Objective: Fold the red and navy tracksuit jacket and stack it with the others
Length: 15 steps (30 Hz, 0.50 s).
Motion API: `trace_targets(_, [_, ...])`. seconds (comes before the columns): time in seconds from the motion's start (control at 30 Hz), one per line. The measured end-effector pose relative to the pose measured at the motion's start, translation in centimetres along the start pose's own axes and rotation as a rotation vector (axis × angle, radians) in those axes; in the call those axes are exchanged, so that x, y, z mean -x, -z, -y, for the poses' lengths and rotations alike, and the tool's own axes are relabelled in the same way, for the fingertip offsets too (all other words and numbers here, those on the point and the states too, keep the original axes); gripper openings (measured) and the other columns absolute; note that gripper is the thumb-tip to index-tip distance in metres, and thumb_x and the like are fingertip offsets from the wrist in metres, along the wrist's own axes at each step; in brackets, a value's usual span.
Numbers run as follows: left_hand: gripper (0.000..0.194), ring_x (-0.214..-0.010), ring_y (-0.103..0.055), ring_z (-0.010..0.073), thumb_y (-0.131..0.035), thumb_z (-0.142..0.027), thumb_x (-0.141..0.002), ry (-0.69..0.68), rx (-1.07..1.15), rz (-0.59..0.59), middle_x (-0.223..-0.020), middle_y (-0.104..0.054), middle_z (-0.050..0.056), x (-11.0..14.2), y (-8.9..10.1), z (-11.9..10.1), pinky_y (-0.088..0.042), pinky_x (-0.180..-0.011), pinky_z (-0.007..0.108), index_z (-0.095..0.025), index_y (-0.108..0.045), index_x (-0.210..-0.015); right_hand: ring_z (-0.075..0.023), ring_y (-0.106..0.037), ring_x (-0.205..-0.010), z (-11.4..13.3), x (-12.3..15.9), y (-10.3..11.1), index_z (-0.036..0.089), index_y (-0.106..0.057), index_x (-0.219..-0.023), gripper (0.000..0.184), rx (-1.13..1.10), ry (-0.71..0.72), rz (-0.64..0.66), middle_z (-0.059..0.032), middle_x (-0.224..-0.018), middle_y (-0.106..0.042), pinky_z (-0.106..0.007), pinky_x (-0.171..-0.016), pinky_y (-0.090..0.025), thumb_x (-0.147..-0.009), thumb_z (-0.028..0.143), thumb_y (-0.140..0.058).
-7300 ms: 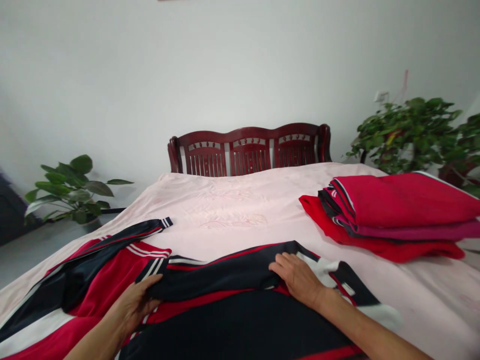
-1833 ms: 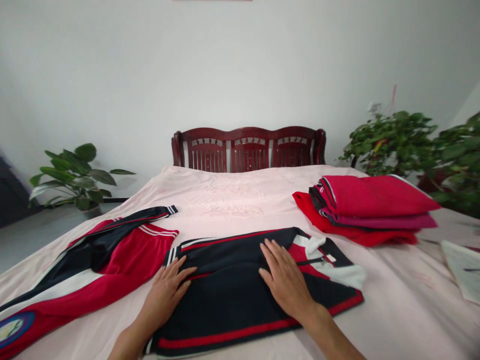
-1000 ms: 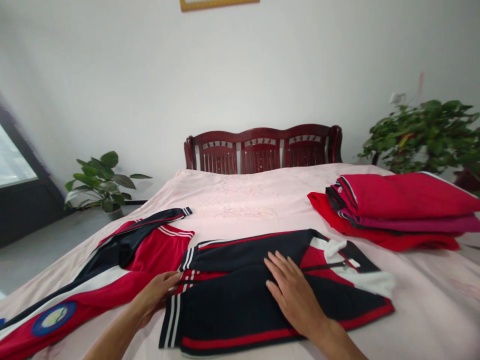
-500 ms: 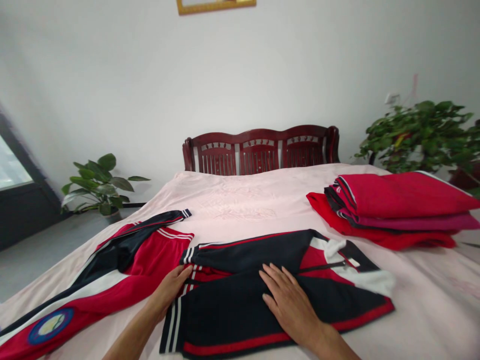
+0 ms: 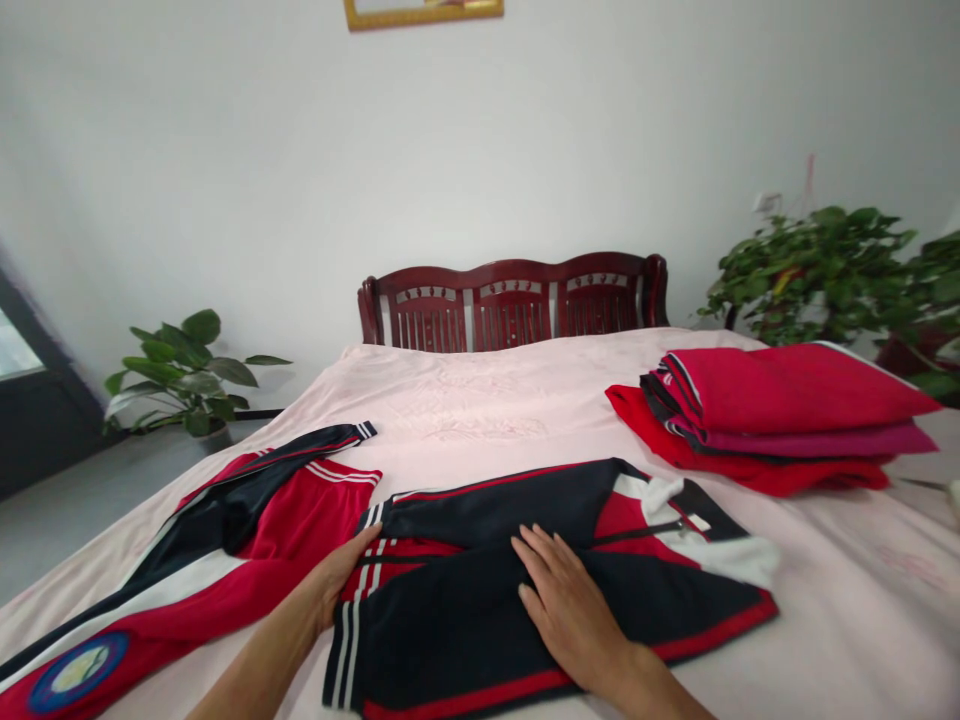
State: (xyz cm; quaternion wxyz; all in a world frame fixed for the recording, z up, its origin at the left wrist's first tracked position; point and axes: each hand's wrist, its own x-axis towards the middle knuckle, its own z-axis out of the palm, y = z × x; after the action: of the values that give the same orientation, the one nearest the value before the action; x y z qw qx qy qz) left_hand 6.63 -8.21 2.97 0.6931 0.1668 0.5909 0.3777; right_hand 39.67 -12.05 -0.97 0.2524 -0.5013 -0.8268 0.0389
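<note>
A navy and red track jacket (image 5: 442, 630) lies folded on the bed, with white stripes on its sleeve and a white collar (image 5: 701, 545). My right hand (image 5: 566, 610) rests flat on its navy front, fingers apart, gripping nothing. My left hand (image 5: 330, 580) lies against the jacket's left edge, touching the red part near the striped sleeve without a visible grip. To its left lies a red and navy garment (image 5: 300, 520) with a round badge (image 5: 79, 672) on the sleeve.
A stack of folded red clothes (image 5: 780, 420) sits on the pink-sheeted bed (image 5: 480, 420) at the right. Behind the bed stands a dark red wooden headboard (image 5: 514, 305). Potted plants (image 5: 187, 375) (image 5: 810, 275) stand on both sides, with a dark-framed window (image 5: 15, 370) at far left.
Since the earliest frames, the striped sleeve has come to lie folded across the jacket's lower front. Over the last second my hands stayed nearly still, and the view shifted slightly.
</note>
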Motion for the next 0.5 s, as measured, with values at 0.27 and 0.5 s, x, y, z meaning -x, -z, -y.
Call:
trace_targets(0.27, [0.048, -0.077, -0.076, 0.0320, -0.073, -0.045, -0.079, -0.144, -0.024, -0.045, -0.082, -0.079, 0.012, 1.0, 0.4, 1.0, -0.063, -0.071, 0.043, -0.014, -0.065, -0.115, -0.0212, -0.032, -0.145, 5.6, -4.7, -3.0, 0.021, -0.036, -0.152, 0.058, -0.721, -0.180, -0.035, -0.0086, -0.157, -0.036, -0.046, -0.122, -0.025, -0.101, 0.048, -0.032])
trace_targets(0.5, [0.035, -0.070, -0.076, 0.0261, -0.055, -0.032, -0.093, -0.167, 0.144, 0.127, -0.079, -0.077, 0.008, 4.5, -4.9, -0.7, -0.062, -0.069, 0.039, -0.015, -0.060, -0.123, -0.0223, -0.033, -0.145, 5.4, -6.4, -6.1, 0.023, -0.038, -0.151, 0.070, -1.158, -0.333, -0.091, -0.0082, -0.156, -0.038, -0.048, -0.120, -0.025, -0.096, 0.065, -0.033])
